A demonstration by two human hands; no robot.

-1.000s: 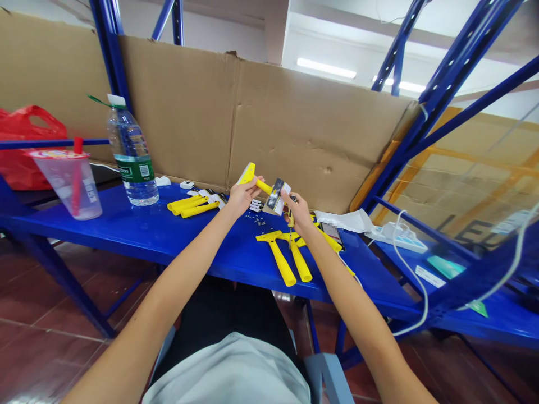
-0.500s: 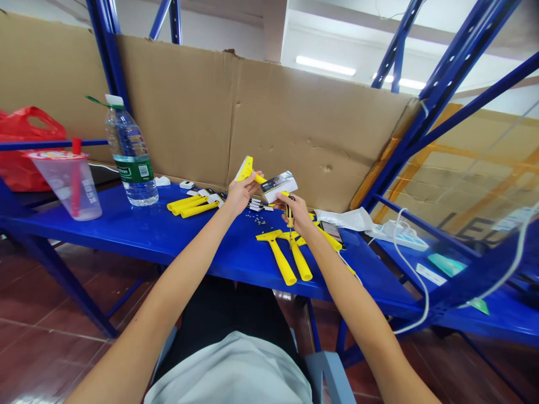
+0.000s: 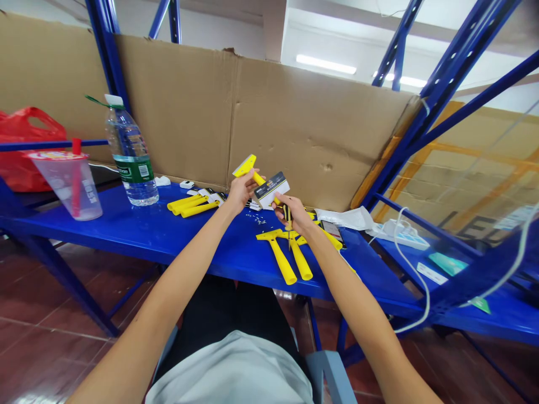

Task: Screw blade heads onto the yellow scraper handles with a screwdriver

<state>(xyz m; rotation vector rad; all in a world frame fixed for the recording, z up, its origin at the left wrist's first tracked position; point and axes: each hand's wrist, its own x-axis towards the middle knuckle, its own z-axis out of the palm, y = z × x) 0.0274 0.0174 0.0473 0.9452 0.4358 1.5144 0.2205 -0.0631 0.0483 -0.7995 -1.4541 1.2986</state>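
My left hand [image 3: 241,189] is closed on a yellow scraper [image 3: 246,166], held above the table with its wide head up and to the left. Around the scraper's handle sits a black-and-white card [image 3: 272,189]. At the handle's lower end, my right hand [image 3: 298,214] pinches the handle or card while also gripping a screwdriver [image 3: 288,216], whose shaft points down. Below that hand lie several yellow scraper handles [image 3: 281,261], crossing one another. Left of my left hand are carded scrapers [image 3: 196,209] in a row. Tiny screws [image 3: 261,221] lie scattered between.
A water bottle [image 3: 132,154] and a plastic cup with a red straw [image 3: 67,185] stand at the left, near a red bag [image 3: 31,146]. Cardboard [image 3: 295,123] walls the table's back. A power strip [image 3: 400,237], white cable and phone [image 3: 333,230] are at the right.
The scraper has been turned in my hands, so its head sits flatter and the card shows more of its black face. The card has shifted slightly left with the right hand.
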